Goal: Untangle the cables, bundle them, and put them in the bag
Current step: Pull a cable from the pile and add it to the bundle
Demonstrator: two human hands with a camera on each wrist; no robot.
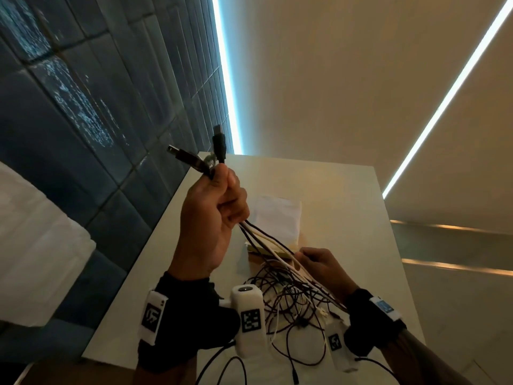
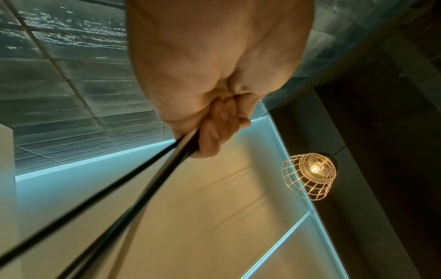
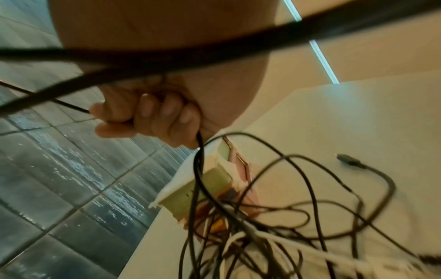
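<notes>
- Step: untangling, judged from layout; bundling not yet done, nothing bagged.
- Left hand [image 1: 213, 218] raised, fist curled round several cables [image 1: 280, 276], black and white mixed; 2 USB plugs [image 1: 194, 155] stick out above the fist.
- The strands run from under the left fist down to the right hand [image 1: 322, 263], which is lower and to its right.
- Right hand: fingers [image 3: 152, 111] curled round thin black strands, thumb pinching them; in the wrist view 1 drops from the fist into the tangle.
- Tangle [image 1: 294, 304] of loose loops lies on the surface [image 1: 347, 207], below and between both hands, near the wrists.
- 1 loose plug [image 3: 348, 161] rests on the surface right of the right hand.
- Next move, my judgement: keep the plug ends pinned in the left, slide the right down the strands to comb loops free; needs a light pull, knots could tighten.
- Container: white bag [image 1: 277, 215] lies flat on the surface beyond the hands; contents cannot tell, no cables seen in it.
- Small box [image 3: 205, 188] just beyond the right hand, strands draped across it; contents unclear.
</notes>
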